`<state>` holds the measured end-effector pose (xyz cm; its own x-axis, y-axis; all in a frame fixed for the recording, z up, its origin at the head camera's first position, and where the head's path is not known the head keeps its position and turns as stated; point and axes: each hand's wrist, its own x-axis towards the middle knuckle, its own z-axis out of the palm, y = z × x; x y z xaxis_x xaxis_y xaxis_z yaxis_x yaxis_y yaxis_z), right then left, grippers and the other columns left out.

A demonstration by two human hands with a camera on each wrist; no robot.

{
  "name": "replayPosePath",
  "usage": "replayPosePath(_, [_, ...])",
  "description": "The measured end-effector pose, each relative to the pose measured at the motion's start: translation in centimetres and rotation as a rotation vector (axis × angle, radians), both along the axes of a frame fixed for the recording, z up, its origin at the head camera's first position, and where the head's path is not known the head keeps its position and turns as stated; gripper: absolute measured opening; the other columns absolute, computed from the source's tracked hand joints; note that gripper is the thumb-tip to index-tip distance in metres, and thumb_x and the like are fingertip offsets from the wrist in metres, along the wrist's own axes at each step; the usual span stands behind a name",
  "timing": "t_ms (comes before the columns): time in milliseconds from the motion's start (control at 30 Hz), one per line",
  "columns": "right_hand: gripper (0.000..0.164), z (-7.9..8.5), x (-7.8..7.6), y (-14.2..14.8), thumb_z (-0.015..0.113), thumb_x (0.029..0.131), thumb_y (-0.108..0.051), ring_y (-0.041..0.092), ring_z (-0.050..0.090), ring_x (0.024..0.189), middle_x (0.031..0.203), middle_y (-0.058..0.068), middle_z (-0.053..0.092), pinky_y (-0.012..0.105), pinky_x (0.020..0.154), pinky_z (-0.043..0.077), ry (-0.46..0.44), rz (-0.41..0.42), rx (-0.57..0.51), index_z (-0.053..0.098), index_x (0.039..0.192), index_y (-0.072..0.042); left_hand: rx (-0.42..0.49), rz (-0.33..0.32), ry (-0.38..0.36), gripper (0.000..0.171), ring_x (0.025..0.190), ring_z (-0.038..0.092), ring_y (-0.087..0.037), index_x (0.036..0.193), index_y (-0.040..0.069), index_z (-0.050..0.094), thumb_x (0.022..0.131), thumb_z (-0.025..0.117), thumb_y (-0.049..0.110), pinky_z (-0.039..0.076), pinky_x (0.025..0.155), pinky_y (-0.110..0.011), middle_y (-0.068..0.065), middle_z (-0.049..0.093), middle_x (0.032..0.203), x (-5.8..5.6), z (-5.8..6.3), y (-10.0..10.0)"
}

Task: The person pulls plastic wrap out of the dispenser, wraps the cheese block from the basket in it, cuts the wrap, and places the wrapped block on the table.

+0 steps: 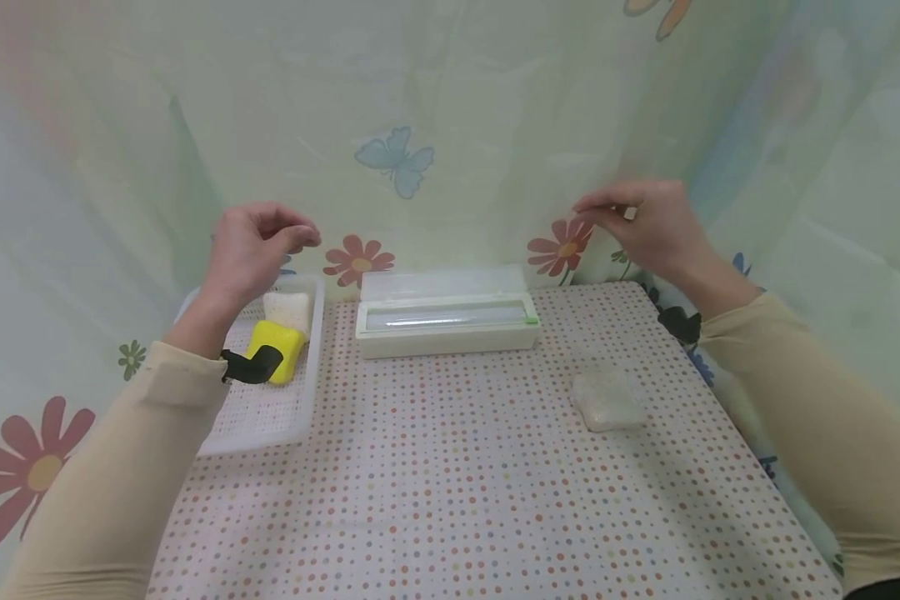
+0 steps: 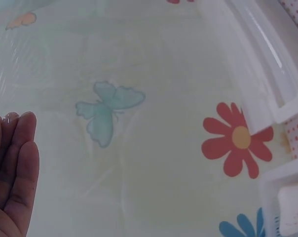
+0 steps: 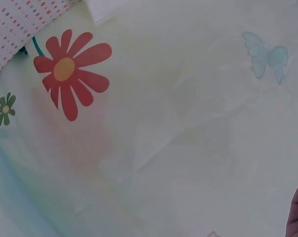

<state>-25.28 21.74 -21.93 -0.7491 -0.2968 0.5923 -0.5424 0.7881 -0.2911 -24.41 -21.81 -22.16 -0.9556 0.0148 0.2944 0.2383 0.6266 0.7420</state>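
Note:
Both hands are raised over the back of the table, level with each other and well apart. My left hand [image 1: 246, 248] pinches thumb to fingers above the white basket. Shiny streaks of clear plastic wrap [image 2: 2, 66] show beside its fingertips in the left wrist view. My right hand [image 1: 662, 223] makes the same pinch at the right, with the nearly invisible film between the two. Below the gap sits a white wrap dispenser [image 1: 450, 340], its translucent lid [image 1: 442, 283] raised and a shiny roll inside. A clear-wrapped whitish block [image 1: 607, 402] lies on the table at the right.
The white basket [image 1: 315, 367] at the left holds a yellow sponge [image 1: 288, 337] and a white block [image 1: 288, 310]. A dotted cloth covers the table [image 1: 435, 483]. Flower-printed curtains [image 1: 480, 125] hang close at the back and sides.

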Motion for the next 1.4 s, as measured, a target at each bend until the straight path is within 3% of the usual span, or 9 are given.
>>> replayPosePath(100, [0.013,0.3,0.3,-0.1,0.073,0.091,0.002,0.025,0.069,0.084,0.099,0.016,0.079,-0.003,0.073,0.036,0.042,0.007,0.016,0.08,0.102,-0.002,-0.001,-0.006,0.018,0.02,0.082,0.066,0.004,0.108,0.004,0.076,0.098,0.07,0.02,0.055,0.081,-0.012,0.002,0.078,0.095,0.3,0.3,-0.1])
replayPosePath(300, [0.016,0.3,1.3,0.0,0.078,0.084,0.004,-0.021,0.05,0.084,0.094,0.012,0.079,-0.003,0.076,0.038,0.127,0.085,0.018,0.08,0.099,-0.003,-0.02,-0.038,0.075,0.016,0.084,0.067,0.002,0.104,0.003,0.077,0.098,0.069,0.015,0.054,0.08,-0.011,0.001,0.077,0.092,1.5,0.1,-0.6])
replayPosePath(367, [0.018,0.1,2.0,0.2,0.08,0.081,0.004,-0.025,0.046,0.085,0.093,0.012,0.079,-0.003,0.077,0.037,0.155,0.117,0.019,0.08,0.098,-0.003,-0.039,-0.044,0.082,0.014,0.084,0.066,0.002,0.103,0.004,0.078,0.098,0.069,0.014,0.053,0.08,-0.01,-0.002,0.078,0.094,2.2,-0.1,-0.7])
replayPosePath(500, [0.014,-0.7,3.7,0.9,0.077,0.087,-0.01,-0.004,0.06,0.077,0.088,0.013,0.078,-0.003,0.078,0.036,0.222,0.175,0.071,0.08,0.097,-0.001,-0.085,-0.058,0.101,0.012,0.083,0.064,0.006,0.102,0.005,0.078,0.098,0.069,0.011,0.051,0.077,-0.009,-0.011,0.078,0.098,4.1,-0.8,-1.0])
replayPosePath(600, [0.041,-1.5,5.0,1.4,0.06,0.097,-0.036,0.019,0.067,0.071,0.085,0.013,0.078,-0.004,0.082,0.036,0.269,0.228,0.107,0.079,0.096,0.001,-0.117,-0.082,0.138,0.01,0.084,0.061,0.01,0.101,0.005,0.078,0.095,0.072,0.01,0.049,0.076,-0.005,-0.012,0.078,0.098,5.7,-1.7,-1.1])
replayPosePath(667, [0.059,-2.1,5.9,1.6,0.048,0.101,-0.049,0.024,0.07,0.072,0.085,0.013,0.078,-0.005,0.087,0.036,0.294,0.25,0.119,0.079,0.095,0.001,-0.13,-0.107,0.181,0.009,0.085,0.059,0.013,0.1,0.004,0.078,0.093,0.074,0.006,0.049,0.076,-0.003,-0.012,0.078,0.096,6.8,-2.4,-1.1])
replayPosePath(933, [0.06,-4.9,9.9,1.7,0.044,0.106,-0.048,0.022,0.071,0.073,0.081,0.008,0.078,0.0,0.095,0.04,0.337,0.314,0.108,0.08,0.087,-0.003,-0.176,-0.213,0.324,0.021,0.078,0.062,0.008,0.09,0.006,0.079,0.077,0.082,-0.01,0.048,0.074,-0.002,-0.004,0.079,0.086,10.8,-6.0,-1.7])
replayPosePath(1267, [0.047,-9.5,13.7,2.0,0.046,0.108,-0.042,0.011,0.068,0.073,0.08,-0.003,0.076,0.006,0.099,0.046,0.267,0.407,0.104,0.079,0.091,-0.014,-0.166,-0.311,0.254,0.034,0.085,0.073,-0.003,0.092,0.014,0.078,0.072,0.082,-0.013,0.054,0.081,-0.007,0.006,0.079,0.089,14.5,-11.1,-2.0])
replayPosePath(1400, [0.047,-11.5,14.8,2.1,0.044,0.109,-0.042,0.007,0.068,0.075,0.081,-0.007,0.076,0.008,0.087,0.054,0.233,0.409,0.124,0.079,0.092,-0.016,-0.118,-0.346,0.242,0.034,0.085,0.075,-0.005,0.092,0.016,0.077,0.073,0.08,-0.012,0.055,0.081,-0.009,0.005,0.079,0.09,15.6,-13.6,-2.2])
